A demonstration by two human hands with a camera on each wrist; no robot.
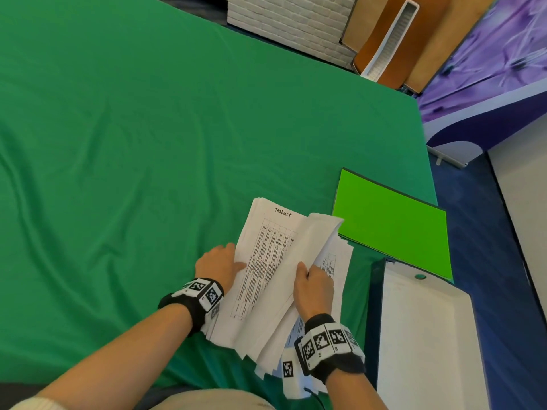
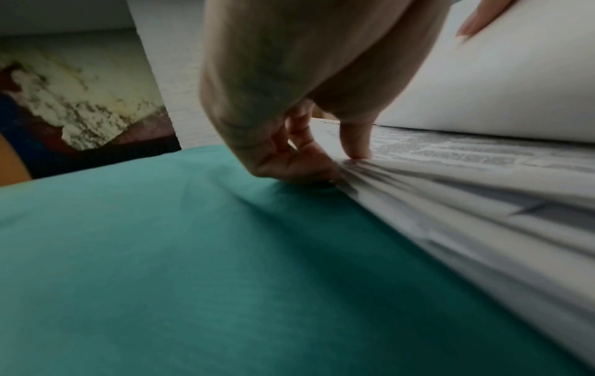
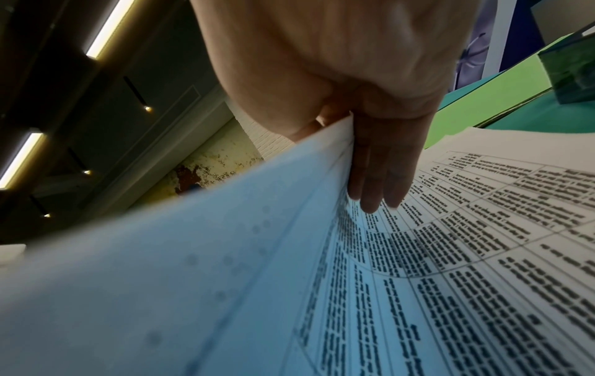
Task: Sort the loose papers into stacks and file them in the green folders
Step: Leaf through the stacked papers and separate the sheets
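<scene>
A loose stack of printed papers [image 1: 266, 267] lies on the green cloth, its top sheet headed in handwriting. My left hand [image 1: 220, 263] pinches the stack's left edge [image 2: 402, 183], thumb on top and fingers [image 2: 299, 162] underneath. My right hand [image 1: 310, 287] pinches a bundle of sheets [image 1: 313, 241] lifted up and curled over from the right side; in the right wrist view the fingers [image 3: 380, 178] lie under the raised sheets [image 3: 225, 254], above a printed table page [image 3: 483, 241]. A bright green folder [image 1: 390, 223] lies closed just right of the papers.
An open box file with a white inside [image 1: 426, 335] lies at the near right, by the table's edge. The green cloth [image 1: 133, 143] covers the wide table to the left and beyond. A white brick-pattern block [image 1: 284, 22] and brown boards stand behind the table.
</scene>
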